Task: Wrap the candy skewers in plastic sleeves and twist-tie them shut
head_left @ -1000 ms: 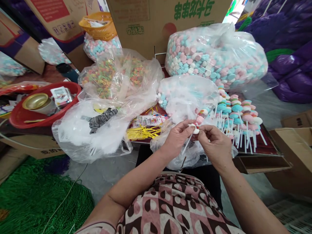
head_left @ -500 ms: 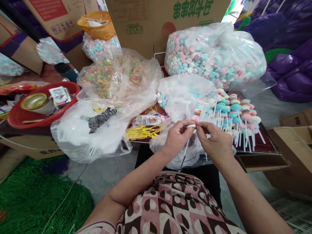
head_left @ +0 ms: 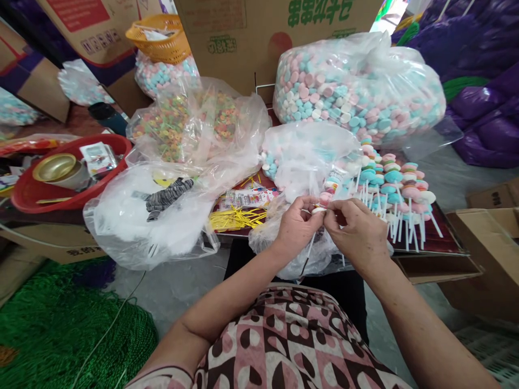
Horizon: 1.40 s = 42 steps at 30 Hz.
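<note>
Left hand: my left hand (head_left: 298, 227) is closed in a pinch, thumb and fingertips on the candy skewer (head_left: 320, 216) just under its lowest candy.
Right hand: my right hand (head_left: 357, 232) is pinched too, its fingertips meeting the left's at the same spot on the skewer; I cannot tell whether it grips a loose candy or only the stick.
Skewer: it sits between both hands, above my lap and in front of the table edge. The white stick slants down and to the left below my left hand; pink and white candies stack up from the pinch toward the small open bag of candies (head_left: 308, 156).
What changed: compared with a second ago, both hands have crept up and a little left, and my fingertips have drawn closer together. The white candy that showed plainly between them then is now mostly hidden by my fingers.
What that means: I judge the piece is being pressed home on the stick, so this skewer is near full.
Finished pile: completed skewers (head_left: 393, 189) lie fanned just right of my hands, sticks toward me.
Supplies: large bag of pastel candies (head_left: 357, 92) behind; gold twist ties (head_left: 237, 219) to the left; ring-candy bag (head_left: 190, 124) further left.
</note>
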{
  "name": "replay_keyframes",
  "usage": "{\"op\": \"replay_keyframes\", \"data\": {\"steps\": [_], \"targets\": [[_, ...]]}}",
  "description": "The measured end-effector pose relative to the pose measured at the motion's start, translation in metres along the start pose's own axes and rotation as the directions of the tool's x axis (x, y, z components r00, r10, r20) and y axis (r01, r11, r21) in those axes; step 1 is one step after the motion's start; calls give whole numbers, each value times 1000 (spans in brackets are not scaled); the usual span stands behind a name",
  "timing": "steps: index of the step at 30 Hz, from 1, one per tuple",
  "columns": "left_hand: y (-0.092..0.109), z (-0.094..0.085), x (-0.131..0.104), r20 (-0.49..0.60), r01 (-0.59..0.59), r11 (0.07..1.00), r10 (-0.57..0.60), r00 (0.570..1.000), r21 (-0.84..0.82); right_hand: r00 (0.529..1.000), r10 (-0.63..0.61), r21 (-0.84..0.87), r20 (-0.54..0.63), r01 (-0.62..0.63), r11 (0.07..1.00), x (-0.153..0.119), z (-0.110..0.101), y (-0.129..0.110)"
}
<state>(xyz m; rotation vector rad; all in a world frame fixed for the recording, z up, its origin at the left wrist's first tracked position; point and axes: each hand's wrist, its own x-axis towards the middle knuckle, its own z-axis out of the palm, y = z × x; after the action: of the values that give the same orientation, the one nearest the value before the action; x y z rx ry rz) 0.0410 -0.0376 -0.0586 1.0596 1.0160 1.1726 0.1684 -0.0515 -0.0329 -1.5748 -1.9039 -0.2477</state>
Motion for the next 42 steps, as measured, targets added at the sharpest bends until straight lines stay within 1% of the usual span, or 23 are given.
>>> {"op": "replay_keyframes", "data": {"steps": [2, 4, 6, 7, 9, 11, 16, 19, 23, 28, 33, 37, 39, 41, 42], "targets": [[1, 0, 0, -9, 23, 999, -24, 1000, -25, 998, 52, 77, 31, -55, 995, 1, 0, 3], [2, 0, 0, -12, 49, 996, -50, 999, -69, 994, 79, 167, 77, -91, 982, 1, -1, 7], [2, 0, 0, -11, 53, 993, -55, 998, -101, 992, 54, 217, 111, -77, 973, 0, -2, 10], [2, 0, 0, -12, 50, 993, -51, 999, -106, 994, 31, 216, 109, -55, 975, 0, -2, 11], [1, 1, 0, -14, 48, 993, -50, 999, -106, 996, -9, 181, 93, -8, 983, -1, -1, 12], [1, 1, 0, -13, 57, 992, -59, 998, -110, 997, -22, 124, 73, 13, 992, -2, 0, 11], [1, 3, 0, -21, 67, 991, -70, 997, -119, 996, -38, 20, 83, 36, 999, -4, 3, 11], [1, 4, 0, -10, 66, 992, -67, 998, -108, 997, -27, -19, 71, 29, 999, -5, 5, 12], [1, 3, -1, -8, 45, 995, -46, 999, -83, 998, -34, -19, 57, 35, 999, -5, 8, 13], [0, 2, 1, -9, 11, 999, -10, 1000, 48, 997, -67, -57, 23, 68, 996, -6, 7, 9], [-5, 2, 6, -7, -11, 993, 12, 1000, 118, 997, -68, -105, 41, 72, 992, -7, 5, 5], [-9, 2, 8, -18, -23, 987, 26, 1000, 158, 998, -63, -77, 21, 65, 995, -11, 6, 6], [-10, 3, 8, -27, -15, 988, 19, 999, 151, 998, -68, -52, 13, 68, 996, -12, 8, 7], [-10, 3, 8, -18, 30, 993, -28, 999, 118, 996, -87, -40, -31, 86, 996, -12, 9, 9], [-9, 4, 7, 3, 61, 994, -61, 998, 87, 992, -110, -37, -59, 108, 993, -11, 9, 9]]}}
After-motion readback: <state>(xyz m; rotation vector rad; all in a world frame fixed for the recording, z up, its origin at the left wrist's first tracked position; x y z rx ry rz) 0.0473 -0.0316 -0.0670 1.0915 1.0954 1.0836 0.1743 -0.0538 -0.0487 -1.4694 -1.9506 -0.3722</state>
